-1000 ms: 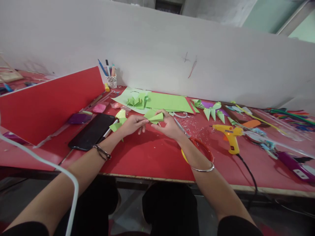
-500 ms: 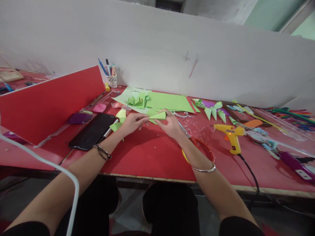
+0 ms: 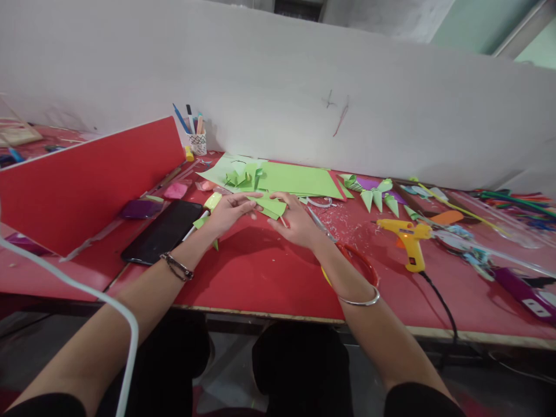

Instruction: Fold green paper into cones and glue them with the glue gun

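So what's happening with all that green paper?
A person sits at a red table folding paper. Both hands, the left hand and the right hand, press on a small green paper piece lying flat on the table. Behind it lie big green sheets, and finished green paper cones sit off to the right. A yellow glue gun rests nearby, and a black phone lies to the left.
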Motion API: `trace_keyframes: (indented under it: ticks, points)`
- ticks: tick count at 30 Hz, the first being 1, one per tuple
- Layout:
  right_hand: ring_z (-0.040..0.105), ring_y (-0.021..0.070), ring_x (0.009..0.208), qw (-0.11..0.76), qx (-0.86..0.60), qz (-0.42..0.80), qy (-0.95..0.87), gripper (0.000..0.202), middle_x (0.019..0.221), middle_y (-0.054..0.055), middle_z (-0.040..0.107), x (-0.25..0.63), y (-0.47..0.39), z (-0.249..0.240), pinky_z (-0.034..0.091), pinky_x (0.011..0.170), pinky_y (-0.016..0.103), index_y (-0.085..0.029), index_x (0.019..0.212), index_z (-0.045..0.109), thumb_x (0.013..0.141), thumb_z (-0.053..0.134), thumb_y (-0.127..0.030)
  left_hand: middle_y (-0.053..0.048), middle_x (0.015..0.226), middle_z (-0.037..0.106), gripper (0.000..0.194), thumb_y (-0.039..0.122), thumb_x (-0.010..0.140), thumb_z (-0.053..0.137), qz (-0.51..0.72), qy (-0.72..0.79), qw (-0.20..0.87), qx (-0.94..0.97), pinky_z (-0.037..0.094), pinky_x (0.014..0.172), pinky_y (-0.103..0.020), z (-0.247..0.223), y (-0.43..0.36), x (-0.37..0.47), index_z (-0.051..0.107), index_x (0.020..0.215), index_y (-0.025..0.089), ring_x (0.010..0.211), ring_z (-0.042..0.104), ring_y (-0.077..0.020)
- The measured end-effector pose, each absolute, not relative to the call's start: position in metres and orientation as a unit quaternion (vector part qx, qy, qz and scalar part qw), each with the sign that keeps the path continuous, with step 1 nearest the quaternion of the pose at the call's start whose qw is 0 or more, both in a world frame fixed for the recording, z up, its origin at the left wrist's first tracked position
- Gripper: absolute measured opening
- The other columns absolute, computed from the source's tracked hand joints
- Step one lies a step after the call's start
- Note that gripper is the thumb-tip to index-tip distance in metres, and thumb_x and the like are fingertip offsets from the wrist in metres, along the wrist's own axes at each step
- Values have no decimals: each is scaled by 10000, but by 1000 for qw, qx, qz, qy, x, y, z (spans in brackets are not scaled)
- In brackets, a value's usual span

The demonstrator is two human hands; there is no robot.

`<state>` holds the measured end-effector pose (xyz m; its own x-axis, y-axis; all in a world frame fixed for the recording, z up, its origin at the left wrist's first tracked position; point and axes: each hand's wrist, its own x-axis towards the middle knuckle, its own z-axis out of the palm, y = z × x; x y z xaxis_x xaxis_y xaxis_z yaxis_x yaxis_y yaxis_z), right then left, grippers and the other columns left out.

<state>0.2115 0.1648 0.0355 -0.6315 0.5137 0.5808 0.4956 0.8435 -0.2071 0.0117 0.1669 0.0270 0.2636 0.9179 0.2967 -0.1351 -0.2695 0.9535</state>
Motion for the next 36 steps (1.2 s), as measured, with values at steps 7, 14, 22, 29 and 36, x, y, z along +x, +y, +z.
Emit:
trace_keyframes:
  ticks: [7,14,22,29,36]
  points:
    - [388,247,1094,306,-283,1,-909,348,1271,95,369,209,159,36,355,973,418,-202,1131,485,809,483,-335,-17,640,656,311,338,687,678,527,267,577,564,453,594,-197,23,171,9,677,938,155,535,559,-64]
    - [354,280,1133,269,-299,-30,-915,376,1354,85,295,208,156,39,331,969,476,-233,1167,474,811,471,-353,-10,588,623,330,375,693,667,531,294,562,562,451,580,-206,24,169,10,669,925,141,537,552,-76]
    - [303,309,1175,284,-295,-73,-909,316,1354,92,283,204,154,41,229,1034,503,-199,1030,582,814,477,-403,3,595,605,330,417,676,675,561,271,599,503,446,546,-182,23,168,10,676,868,150,513,524,-57]
    - [343,233,1195,409,-334,193,-827,384,1318,75,341,199,155,36,313,1002,426,-213,985,604,829,409,-505,-42,742,678,344,388,710,648,574,305,491,580,478,678,-222,25,171,8,671,960,154,612,574,-80]
    - [518,186,1075,445,-343,551,-617,431,1169,64,570,196,168,27,440,875,369,-219,1023,583,784,440,-548,-56,745,697,281,325,779,552,490,395,325,706,481,685,-244,35,160,16,680,949,142,633,598,-115]
